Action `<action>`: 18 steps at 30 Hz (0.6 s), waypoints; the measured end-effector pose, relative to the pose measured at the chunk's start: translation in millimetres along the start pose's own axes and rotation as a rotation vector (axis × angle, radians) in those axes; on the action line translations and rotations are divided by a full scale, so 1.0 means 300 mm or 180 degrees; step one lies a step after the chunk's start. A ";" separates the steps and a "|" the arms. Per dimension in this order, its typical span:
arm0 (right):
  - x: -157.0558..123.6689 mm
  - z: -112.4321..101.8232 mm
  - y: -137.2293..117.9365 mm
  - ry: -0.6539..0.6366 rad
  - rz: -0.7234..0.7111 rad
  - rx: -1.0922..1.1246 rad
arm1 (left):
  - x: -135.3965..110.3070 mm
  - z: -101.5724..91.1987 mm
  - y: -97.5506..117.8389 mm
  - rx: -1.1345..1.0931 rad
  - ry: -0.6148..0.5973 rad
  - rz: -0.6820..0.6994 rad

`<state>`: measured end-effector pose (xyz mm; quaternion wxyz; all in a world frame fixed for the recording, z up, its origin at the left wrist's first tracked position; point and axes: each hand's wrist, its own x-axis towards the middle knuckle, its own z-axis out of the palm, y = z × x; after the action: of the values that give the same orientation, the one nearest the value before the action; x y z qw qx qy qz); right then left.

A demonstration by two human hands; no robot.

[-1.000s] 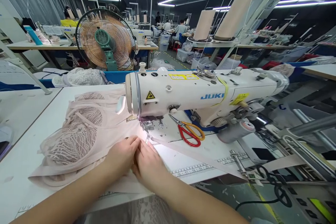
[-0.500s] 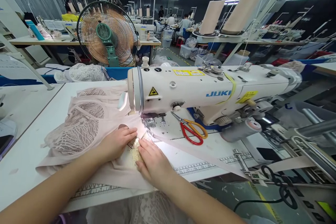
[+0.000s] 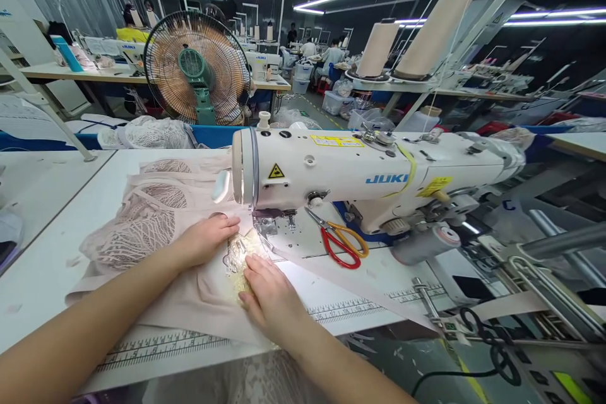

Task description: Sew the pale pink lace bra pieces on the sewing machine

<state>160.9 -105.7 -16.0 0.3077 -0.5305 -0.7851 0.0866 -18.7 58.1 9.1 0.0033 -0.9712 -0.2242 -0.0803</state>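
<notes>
A pale pink lace garment (image 3: 151,214), with lace cups at the left, lies spread under the head of a white sewing machine (image 3: 293,167). My left hand (image 3: 208,240) rests flat on it beside the needle area, fingers together and stretched to the right. Nearer to me, my right hand (image 3: 274,293) lies on a yellowish lace part (image 3: 239,255), fingers extended and thumb apart. Both hands press on the cloth. A pale fabric strip (image 3: 341,287) runs from the needle area towards the lower right. The needle itself cannot be made out.
Scissors with red and orange handles (image 3: 338,243) lie right of the needle area. A grey thread cone (image 3: 426,245) lies beneath the machine arm. A printed ruler (image 3: 350,308) follows the table's front edge. Behind stand a large fan (image 3: 196,69) and thread cones (image 3: 376,47); people sit farther back.
My left hand has shifted slightly up and left, and my right slightly down and left. The gap between them has widened, showing more yellowish lace. The camera view has tilted slightly.
</notes>
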 end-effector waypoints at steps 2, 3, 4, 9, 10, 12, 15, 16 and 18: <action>0.000 -0.008 -0.010 0.0159 -0.0063 0.0032 | 0.007 -0.001 -0.007 0.0019 -0.0023 -0.0064; -0.001 -0.014 -0.019 0.0253 -0.0107 0.0069 | 0.009 -0.001 -0.008 0.0040 -0.0027 -0.0088; -0.004 -0.020 -0.032 0.0319 -0.0165 0.0113 | 0.010 -0.002 -0.007 0.0080 -0.0030 -0.0110; -0.032 -0.026 -0.102 -0.0199 -0.0394 -0.0146 | -0.052 -0.033 0.019 0.0357 0.0071 -0.0215; -0.039 -0.022 -0.110 -0.0317 -0.0398 -0.0297 | -0.084 -0.043 0.028 0.0400 0.0102 -0.0275; -0.052 -0.014 -0.122 -0.0438 -0.0363 -0.0604 | -0.168 -0.064 0.046 0.0494 0.0169 -0.0467; -0.064 -0.003 -0.139 -0.0595 -0.0419 -0.0943 | -0.327 -0.099 0.071 0.0817 0.0203 -0.0989; -0.065 0.001 -0.146 -0.0638 -0.0466 -0.1026 | -0.378 -0.113 0.079 0.0989 0.0136 -0.1192; -0.058 0.008 -0.162 -0.0727 -0.0536 -0.1118 | -0.464 -0.146 0.094 0.1285 -0.0107 -0.1553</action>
<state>126.0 -141.1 -2.3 0.1258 -0.4953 -0.8594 -0.0178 -136.6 -29.7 31.3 0.1729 -0.8697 -0.4620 -0.0166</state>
